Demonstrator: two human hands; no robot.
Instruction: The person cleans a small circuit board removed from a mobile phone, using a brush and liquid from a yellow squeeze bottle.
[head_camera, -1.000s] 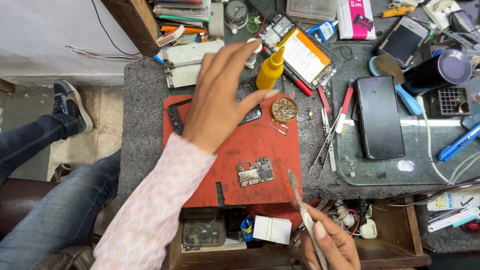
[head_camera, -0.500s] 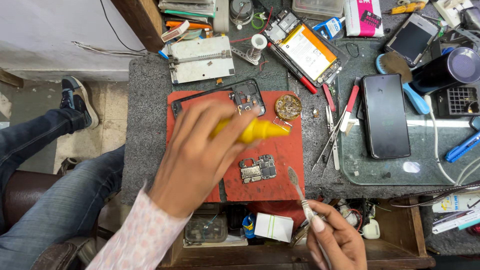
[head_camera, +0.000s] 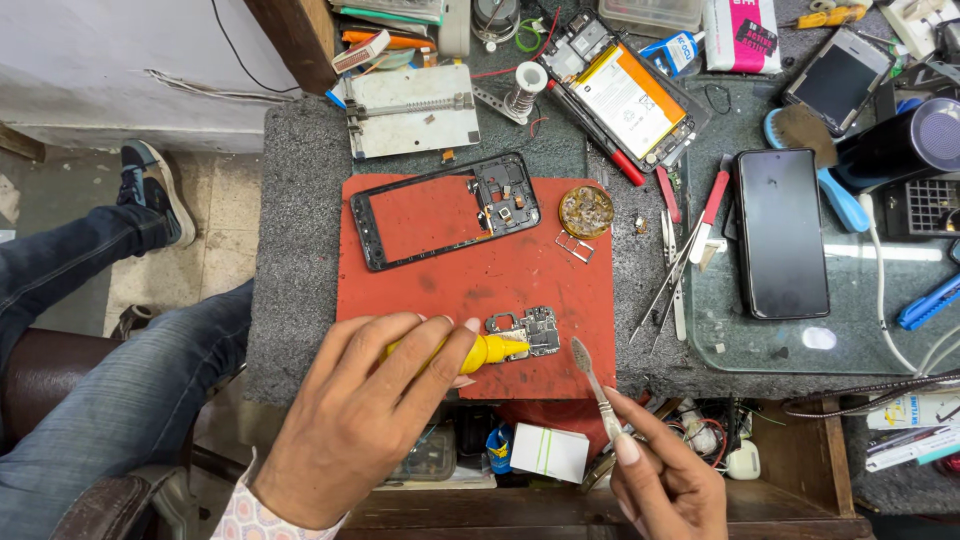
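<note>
Viewing from afar, I log:
Right hand (head_camera: 665, 480): clenched on a thin metal blade tool (head_camera: 592, 385), tip up at 12 o'clock.
Left hand (head_camera: 365, 415): grasping a yellow squeeze bottle (head_camera: 478, 353), nozzle at 3 o'clock touching the small circuit board (head_camera: 530, 330).
Red mat (head_camera: 520, 275): bears board; black phone frame (head_camera: 445, 210) lies at 11 o'clock from it.

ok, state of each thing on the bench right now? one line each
left hand: gripping yellow bottle
yellow bottle: tipped sideways, nozzle on circuit board
circuit board: bare, flat on red mat
right hand: holding metal blade
metal blade: raised, tip off the board
phone frame: opened, empty
black phone: screen dark, flat
</note>
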